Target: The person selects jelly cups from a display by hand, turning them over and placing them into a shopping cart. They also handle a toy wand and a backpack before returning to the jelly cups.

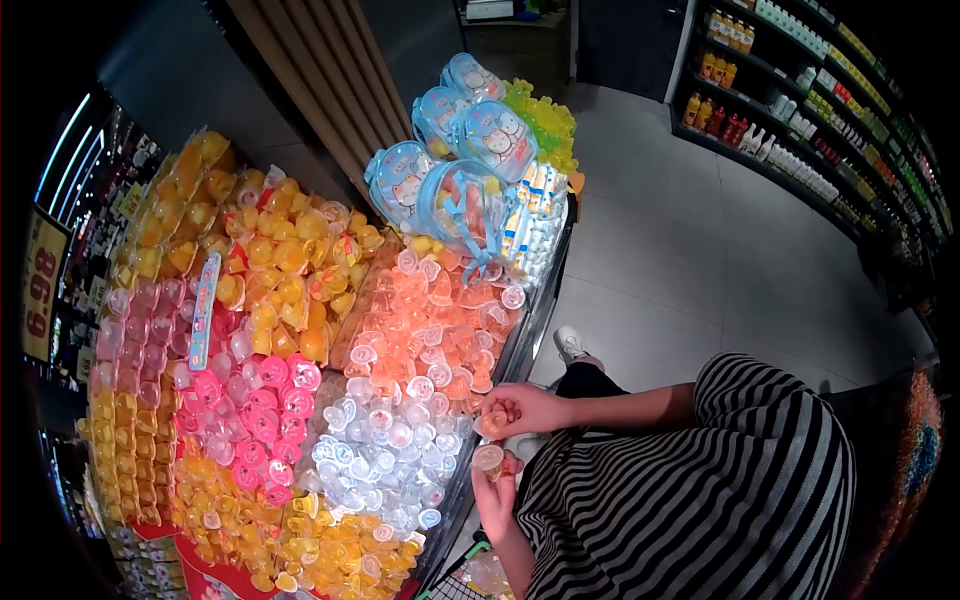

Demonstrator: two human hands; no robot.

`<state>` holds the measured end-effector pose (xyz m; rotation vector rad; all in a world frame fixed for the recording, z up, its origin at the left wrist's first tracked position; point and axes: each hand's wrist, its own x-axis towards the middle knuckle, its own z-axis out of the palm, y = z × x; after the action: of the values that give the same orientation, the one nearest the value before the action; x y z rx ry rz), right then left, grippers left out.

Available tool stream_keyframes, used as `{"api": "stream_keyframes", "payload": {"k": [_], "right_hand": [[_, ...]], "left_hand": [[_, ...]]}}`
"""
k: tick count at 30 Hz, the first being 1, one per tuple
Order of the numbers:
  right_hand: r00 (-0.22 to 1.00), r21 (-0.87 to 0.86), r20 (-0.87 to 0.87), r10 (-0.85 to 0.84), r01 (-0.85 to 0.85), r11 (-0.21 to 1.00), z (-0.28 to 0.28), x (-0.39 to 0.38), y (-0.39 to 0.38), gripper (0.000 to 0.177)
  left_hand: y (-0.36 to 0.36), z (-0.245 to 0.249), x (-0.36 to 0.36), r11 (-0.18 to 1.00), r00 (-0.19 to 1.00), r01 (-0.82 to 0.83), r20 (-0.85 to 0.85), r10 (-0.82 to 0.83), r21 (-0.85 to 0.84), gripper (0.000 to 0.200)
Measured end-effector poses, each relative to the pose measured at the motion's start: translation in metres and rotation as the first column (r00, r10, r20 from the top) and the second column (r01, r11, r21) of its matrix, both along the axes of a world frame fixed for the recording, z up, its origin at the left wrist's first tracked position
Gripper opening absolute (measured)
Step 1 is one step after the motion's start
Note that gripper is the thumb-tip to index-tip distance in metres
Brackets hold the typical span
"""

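My right hand is at the edge of the candy display, its fingers curled around a small jelly cup that they partly cover. Just below it, my left hand pinches another jelly cup, its round pale lid facing up. Beside both hands lies a heap of clear jelly cups with whitish lids. Orange-pink jelly cups are piled just beyond them.
Pink jelly cups and yellow ones fill neighbouring sections. Blue cartoon bags stand at the far end. Below my left arm is a shopping basket. Bottle shelves line the aisle across the grey floor.
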<state>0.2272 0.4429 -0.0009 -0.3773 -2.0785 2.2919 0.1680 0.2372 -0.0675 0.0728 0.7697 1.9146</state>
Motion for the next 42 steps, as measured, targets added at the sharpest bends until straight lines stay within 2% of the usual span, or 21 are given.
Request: {"api": "stream_keyframes", "payload": {"k": [1, 3, 5, 6, 7, 9, 11, 14, 17, 19, 20, 22, 23, 25, 27, 29, 30, 33, 36, 39, 42], "right_hand": [[0.998, 0.134, 0.002, 0.071, -0.070, 0.988, -0.001, 0.004, 0.009, 0.032], [0.993, 0.214, -0.092, 0.080, -0.059, 0.975, -0.009, 0.006, 0.015, 0.032], [0.987, 0.235, -0.101, 0.125, -0.098, 0.967, -0.012, -0.002, 0.030, 0.033], [0.979, 0.342, -0.097, 0.181, -0.138, 0.930, -0.008, -0.006, 0.043, 0.037], [0.970, 0.385, -0.090, 0.226, -0.175, 0.906, -0.006, -0.010, 0.052, 0.042], [0.937, 0.451, -0.068, 0.342, -0.277, 0.849, -0.006, -0.014, 0.074, 0.044], [0.931, 0.438, -0.075, 0.358, -0.291, 0.850, -0.007, -0.017, 0.095, 0.049], [0.896, 0.452, -0.106, 0.431, -0.342, 0.823, -0.006, -0.018, 0.141, 0.057], [0.883, 0.189, -0.181, 0.433, -0.401, 0.896, 0.024, -0.013, 0.212, 0.052], [0.906, 0.195, -0.234, 0.352, -0.311, 0.930, 0.059, -0.016, 0.275, 0.043], [0.932, 0.141, -0.284, 0.227, -0.194, 0.971, 0.071, -0.016, 0.307, 0.037], [0.924, 0.088, -0.377, -0.064, 0.104, 0.991, 0.078, -0.023, 0.371, 0.027], [0.874, 0.078, -0.431, -0.223, 0.282, 0.956, 0.077, -0.029, 0.399, 0.023], [0.795, 0.129, -0.423, -0.436, 0.529, 0.839, 0.082, -0.036, 0.452, 0.017], [0.704, 0.166, -0.469, -0.533, 0.663, 0.730, 0.080, -0.041, 0.499, 0.016], [0.615, 0.312, -0.567, -0.548, 0.776, 0.548, 0.077, -0.044, 0.543, 0.017], [0.647, 0.388, -0.466, -0.603, 0.762, 0.519, 0.076, -0.043, 0.564, 0.020], [0.589, 0.566, -0.598, -0.544, 0.791, 0.233, 0.054, -0.060, 0.626, 0.029], [0.657, 0.723, -0.584, -0.477, 0.688, 0.060, 0.048, -0.081, 0.660, 0.039], [0.832, 0.811, -0.354, -0.427, 0.500, 0.302, 0.028, -0.105, 0.689, 0.045], [0.840, 0.801, -0.313, -0.442, 0.484, 0.353, 0.022, -0.110, 0.698, 0.044]], "left_hand": [[0.002, 0.000, -0.004, 1.000, 0.999, 0.027, -0.027, -0.027, -0.010, 0.042], [0.009, 0.003, -0.010, 0.997, 0.992, 0.076, -0.101, -0.075, 0.008, 0.043], [0.027, 0.023, -0.004, 0.996, 0.998, -0.065, -0.024, 0.064, -0.068, 0.040], [0.030, 0.017, -0.004, 0.994, 0.996, -0.075, 0.041, 0.079, -0.084, 0.041], [0.039, 0.019, -0.005, 0.996, 0.998, -0.054, 0.006, 0.055, -0.073, 0.044], [0.058, 0.020, -0.006, 0.983, 0.988, -0.120, 0.075, 0.132, -0.140, 0.047], [0.078, 0.012, -0.004, 0.966, 0.978, -0.191, 0.055, 0.203, -0.177, 0.052], [0.124, 0.036, 0.006, 0.906, 0.947, -0.249, 0.109, 0.301, -0.341, 0.055], [0.171, 0.052, 0.007, 0.901, 0.928, -0.279, 0.150, 0.342, -0.331, 0.060], [0.208, 0.078, 0.019, 0.907, 0.917, -0.315, 0.157, 0.367, -0.280, 0.063], [0.225, 0.088, 0.031, 0.847, 0.935, -0.339, -0.047, 0.352, -0.410, 0.067], [0.236, 0.067, 0.030, 0.895, 0.938, -0.252, 0.134, 0.319, -0.369, 0.067], [0.235, 0.053, 0.025, 0.916, 0.930, -0.212, 0.218, 0.297, -0.341, 0.067], [0.255, 0.055, 0.029, 0.900, 0.914, -0.254, 0.216, 0.344, -0.355, 0.065], [0.276, 0.062, 0.034, 0.890, 0.910, -0.276, 0.198, 0.364, -0.363, 0.064], [0.296, 0.068, 0.040, 0.885, 0.913, -0.281, 0.181, 0.365, -0.370, 0.065], [0.301, 0.069, 0.044, 0.880, 0.910, -0.285, 0.180, 0.373, -0.380, 0.065], [0.330, 0.085, 0.049, 0.860, 0.913, -0.268, 0.169, 0.371, -0.435, 0.068], [0.330, 0.075, 0.044, 0.886, 0.919, -0.246, 0.195, 0.342, -0.392, 0.065], [0.343, 0.085, 0.043, 0.850, 0.916, -0.282, 0.139, 0.377, -0.445, 0.063], [0.334, 0.080, 0.036, 0.828, 0.927, -0.273, 0.095, 0.362, -0.490, 0.063]]}}
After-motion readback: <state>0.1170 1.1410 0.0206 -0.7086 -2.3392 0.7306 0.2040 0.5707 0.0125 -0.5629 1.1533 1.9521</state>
